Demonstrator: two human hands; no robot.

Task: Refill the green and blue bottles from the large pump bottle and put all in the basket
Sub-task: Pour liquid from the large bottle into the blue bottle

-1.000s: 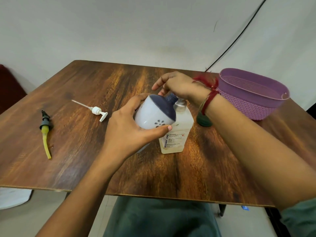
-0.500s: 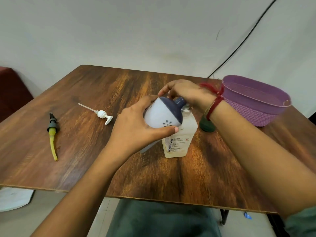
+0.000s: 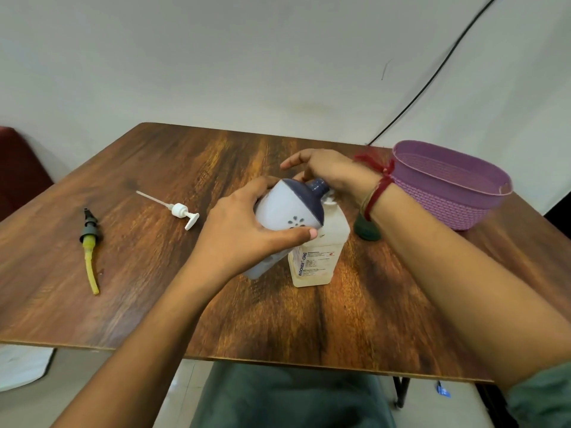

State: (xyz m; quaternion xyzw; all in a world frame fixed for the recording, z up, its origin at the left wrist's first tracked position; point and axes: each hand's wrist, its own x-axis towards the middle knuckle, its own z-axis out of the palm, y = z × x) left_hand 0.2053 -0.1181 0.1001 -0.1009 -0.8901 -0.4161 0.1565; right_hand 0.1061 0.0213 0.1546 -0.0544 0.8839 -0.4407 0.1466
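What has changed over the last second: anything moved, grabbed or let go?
Nothing visibly moved; only the view shifted slightly. The left hand still grips the tilted blue bottle, its neck at the mouth of the large bottle, with the right hand over that neck. The pump head, the yellow-tubed cap, the green bottle and the basket stay put.

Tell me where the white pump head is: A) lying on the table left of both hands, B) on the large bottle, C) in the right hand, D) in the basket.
A: the white pump head lies on the table, left of the left hand and apart from the large bottle.
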